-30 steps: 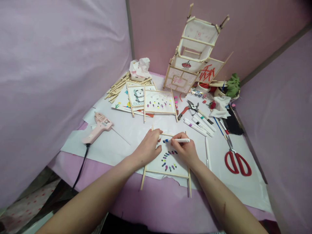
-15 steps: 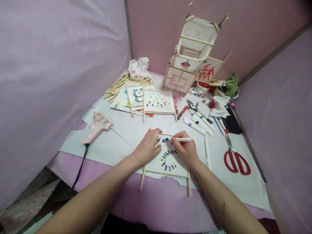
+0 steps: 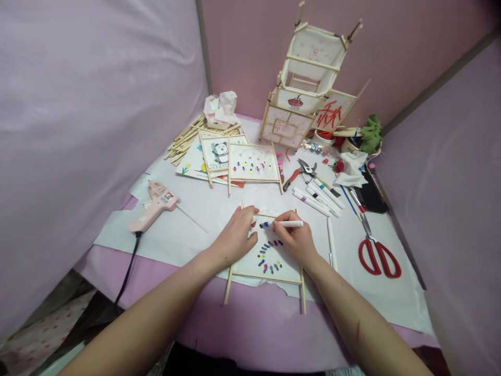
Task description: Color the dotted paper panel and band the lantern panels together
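Observation:
A white panel in a wooden stick frame (image 3: 267,279) lies at the table's front, with a curved row of small coloured marks on it. My right hand (image 3: 296,237) is closed around a white marker (image 3: 291,224), whose blue tip end points left at the panel's upper part. Across the panel's upper left edge rests my left hand (image 3: 237,233), fingers bent; a small white item, perhaps a pen cap, shows at its fingertips beside the marker tip.
A pink glue gun (image 3: 155,205) lies left, red-handled scissors (image 3: 378,253) right. Several markers (image 3: 313,201) and pruning shears (image 3: 300,171) lie behind the panel. Farther back are painted panels (image 3: 252,163), a stick pile (image 3: 186,138) and a tall stick structure (image 3: 287,125).
The whole view has shifted slightly. My right hand and the marker have moved very little to the left, with the tip still at the panel's upper part.

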The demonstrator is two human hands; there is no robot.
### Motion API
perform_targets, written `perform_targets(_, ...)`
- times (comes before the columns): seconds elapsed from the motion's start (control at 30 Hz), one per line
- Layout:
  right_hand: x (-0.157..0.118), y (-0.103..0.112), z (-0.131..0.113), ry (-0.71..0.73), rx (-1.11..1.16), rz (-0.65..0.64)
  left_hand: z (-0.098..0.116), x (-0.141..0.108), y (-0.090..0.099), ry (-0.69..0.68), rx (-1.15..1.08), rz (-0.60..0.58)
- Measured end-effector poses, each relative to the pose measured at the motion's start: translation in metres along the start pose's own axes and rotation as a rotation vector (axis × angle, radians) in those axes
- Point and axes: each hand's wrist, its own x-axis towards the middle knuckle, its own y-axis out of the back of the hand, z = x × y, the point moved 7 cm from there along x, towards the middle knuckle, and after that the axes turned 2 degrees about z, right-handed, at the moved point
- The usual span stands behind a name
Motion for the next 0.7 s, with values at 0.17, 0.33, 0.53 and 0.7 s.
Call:
perform_targets(0.17, -0.006, 0.02, -0.006, 0.047, 0.138, 0.203, 0.007, -0.002, 0.008, -0.053, 0.032, 0.081)
perform_targets(0.33, -0.017, 0.03, -0.032, 0.196, 0.345, 0.211, 0.02, -0.003, 0.016, -0.126, 0.109, 0.113)
perform_targets(0.53, -0.023, 0.022, -0.039, 0.226, 0.369, 0.1, 0.031, -0.005, 0.008, -0.223, 0.14, 0.048)
perform_targets(0.7, -0.022, 0.023, -0.034, 0.2, 0.359, 0.094, 0.03, -0.006, 0.001, -0.21, 0.2, 0.005)
